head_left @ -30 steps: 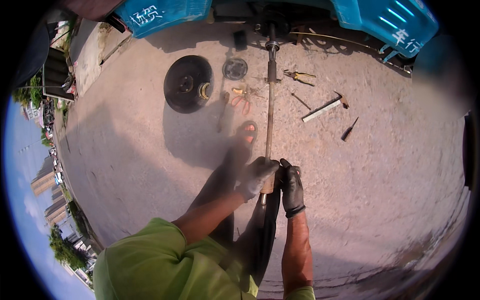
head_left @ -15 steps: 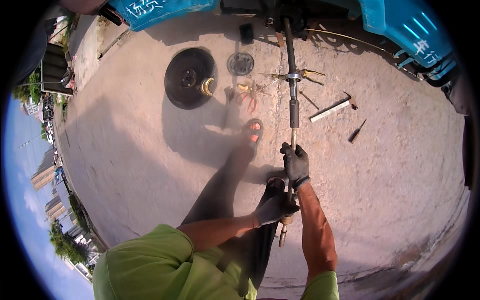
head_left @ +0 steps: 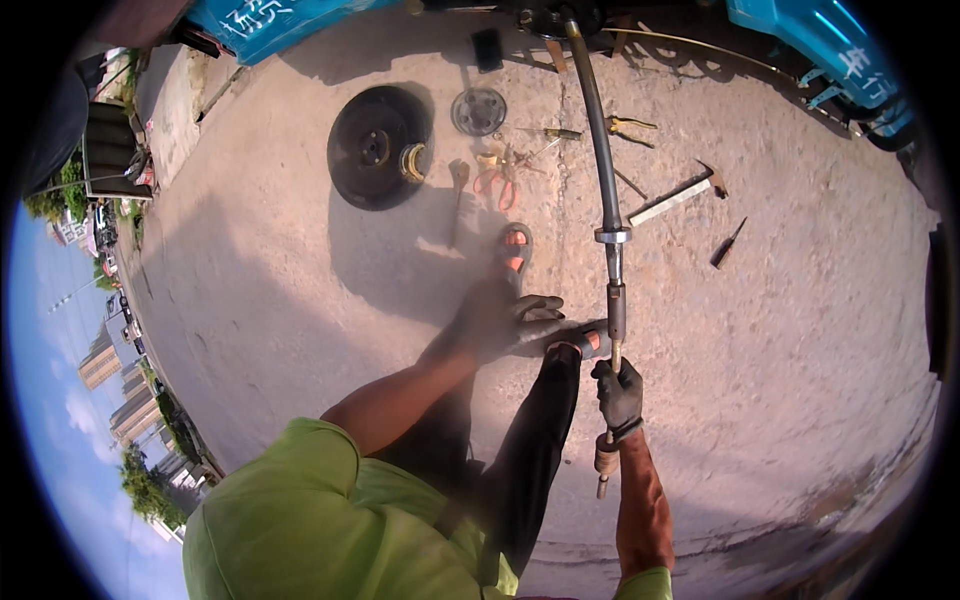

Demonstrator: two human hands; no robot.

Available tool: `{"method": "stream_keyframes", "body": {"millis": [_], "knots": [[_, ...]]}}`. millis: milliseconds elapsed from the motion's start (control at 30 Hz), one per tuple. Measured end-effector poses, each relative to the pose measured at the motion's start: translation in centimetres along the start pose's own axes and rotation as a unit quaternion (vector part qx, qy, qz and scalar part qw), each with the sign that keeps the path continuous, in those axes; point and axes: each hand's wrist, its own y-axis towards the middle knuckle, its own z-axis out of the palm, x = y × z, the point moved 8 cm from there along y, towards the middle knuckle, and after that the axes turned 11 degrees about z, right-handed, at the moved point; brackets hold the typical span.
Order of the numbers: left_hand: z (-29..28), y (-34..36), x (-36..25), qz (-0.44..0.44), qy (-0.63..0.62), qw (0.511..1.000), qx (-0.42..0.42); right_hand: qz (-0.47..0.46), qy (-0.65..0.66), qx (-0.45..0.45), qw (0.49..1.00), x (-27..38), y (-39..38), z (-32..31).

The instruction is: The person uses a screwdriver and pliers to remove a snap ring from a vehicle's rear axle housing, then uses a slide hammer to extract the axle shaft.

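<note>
My right hand (head_left: 620, 395), in a dark glove, grips the thin rod (head_left: 617, 355) of a puller-like tool with a cylindrical weight (head_left: 607, 458) near its lower end. The rod joins a dark sleeve (head_left: 617, 310) and a shiny ring (head_left: 612, 236) on a long dark shaft (head_left: 600, 145), which runs up to a dark housing (head_left: 555, 20) under the blue vehicle. My left hand (head_left: 525, 322), also gloved, is off the rod, fingers apart over my sandalled feet (head_left: 515, 245), left of the shaft.
A black drum (head_left: 360, 145) with a brass-coloured curved part, a round plate (head_left: 478, 112), red-handled tool (head_left: 492, 190), pliers (head_left: 630, 130), hammer (head_left: 690, 188) and screwdriver (head_left: 728, 243) lie on the concrete. Blue body panels (head_left: 270, 30) bound the top; a roadside runs along the left.
The shaft and rod have come out toward me, the ring sliding down the view. My left hand has let go and moved left and up; my right hand has come down with the rod.
</note>
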Motion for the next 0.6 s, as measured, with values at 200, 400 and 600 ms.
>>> {"method": "stream_keyframes", "body": {"millis": [200, 400, 600], "knots": [[0.5, 4.4, -5.6, 0.145, 0.026, 0.988, 0.042, 0.016, -0.012, 0.014, 1.0, -0.9, -1.0, -2.0], [4.3, 6.1, -13.9, 0.113, -0.166, 0.979, 0.037, -0.01, -0.025, 0.036, 0.999, -1.3, -1.7, -3.8], [8.0, 6.0, -16.7, 0.095, -0.281, 0.955, 0.017, 0.004, -0.033, 0.06, 0.998, -2.3, -1.3, -5.5]]}}
